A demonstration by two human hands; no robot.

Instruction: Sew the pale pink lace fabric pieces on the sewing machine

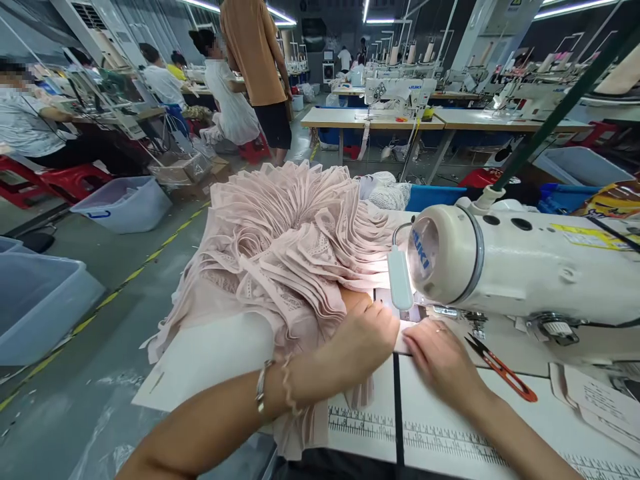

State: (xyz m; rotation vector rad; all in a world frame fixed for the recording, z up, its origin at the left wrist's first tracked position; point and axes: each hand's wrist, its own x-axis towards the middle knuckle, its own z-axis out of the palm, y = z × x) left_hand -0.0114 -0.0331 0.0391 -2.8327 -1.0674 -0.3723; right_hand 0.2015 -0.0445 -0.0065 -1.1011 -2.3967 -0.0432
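Observation:
My left hand (370, 337) is closed, its fingers curled on an edge of pale pink fabric (401, 341) just in front of the sewing machine (520, 260). Close to its right, my right hand (443, 353) pinches the same fabric, thumb and fingers together. The needle area lies just beyond my fingers, partly hidden by a small white lamp (400, 280). A large heap of pale pink lace-trimmed pieces (300, 247) spreads to the left, some of it draped under my left forearm and over the table's front edge.
Orange-handled thread snips (503, 370) lie right of my right hand. Labelled cards (600, 403) sit at the right, and a printed ruler (450, 440) runs along the front. Plastic bins (125, 203) stand on the floor at left. Several people work at other machines.

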